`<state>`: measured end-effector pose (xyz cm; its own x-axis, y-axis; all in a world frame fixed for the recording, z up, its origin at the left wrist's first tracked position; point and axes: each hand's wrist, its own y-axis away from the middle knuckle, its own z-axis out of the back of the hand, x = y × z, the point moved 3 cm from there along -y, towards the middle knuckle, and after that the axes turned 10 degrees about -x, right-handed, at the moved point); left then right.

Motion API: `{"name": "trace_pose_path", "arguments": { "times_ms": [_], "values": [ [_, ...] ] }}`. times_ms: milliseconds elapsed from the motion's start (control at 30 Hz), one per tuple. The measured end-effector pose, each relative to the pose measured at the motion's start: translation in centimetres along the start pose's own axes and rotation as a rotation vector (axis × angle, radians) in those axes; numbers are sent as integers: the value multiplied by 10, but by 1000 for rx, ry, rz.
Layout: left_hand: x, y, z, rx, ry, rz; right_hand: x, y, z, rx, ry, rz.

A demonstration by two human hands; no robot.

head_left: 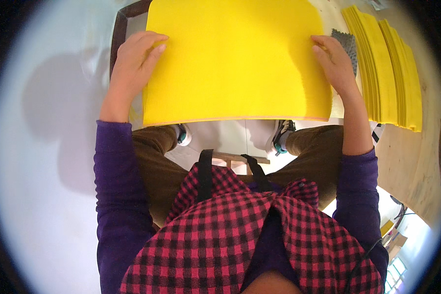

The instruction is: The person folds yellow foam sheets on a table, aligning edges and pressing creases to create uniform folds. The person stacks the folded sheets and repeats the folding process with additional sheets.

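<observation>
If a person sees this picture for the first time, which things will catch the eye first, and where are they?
The big bright yellow sheet fills the upper middle, with the left hand on its left edge and the right hand on its right edge. At the far right a stack of similar yellow sheets lies on a wooden table. Below, a red and black checked garment fills the foreground.

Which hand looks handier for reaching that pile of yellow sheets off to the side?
Probably the right hand: it rests on the big yellow sheet's right edge, beside the stacked yellow sheets. The left hand is on the far edge.
</observation>
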<state>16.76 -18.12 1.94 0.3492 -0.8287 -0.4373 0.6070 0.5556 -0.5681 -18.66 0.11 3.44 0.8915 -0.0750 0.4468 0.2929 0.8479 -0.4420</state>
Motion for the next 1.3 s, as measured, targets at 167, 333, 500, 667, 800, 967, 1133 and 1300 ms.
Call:
{"name": "trace_pose_path", "arguments": {
  "times_ms": [167,333,500,667,800,967,1133,1300],
  "values": [
    [-15,12,11,118,82,7,5,14,23,188,-116,-81],
    [-28,20,13,259,179,103,2,28,31,289,-253,-18],
    [-31,19,10,278,187,123,-5,33,32,336,-252,-83],
    [-29,19,8,281,185,131,-1,32,30,279,-230,-27],
    [-30,20,10,293,161,120,2,32,27,280,-209,-10],
    [-29,19,10,268,200,113,2,31,28,287,-216,-41],
    [-26,21,10,255,211,109,-1,29,31,245,-209,-14],
    [-25,19,8,217,205,37,-8,29,38,234,-184,-7]
  ]
}}
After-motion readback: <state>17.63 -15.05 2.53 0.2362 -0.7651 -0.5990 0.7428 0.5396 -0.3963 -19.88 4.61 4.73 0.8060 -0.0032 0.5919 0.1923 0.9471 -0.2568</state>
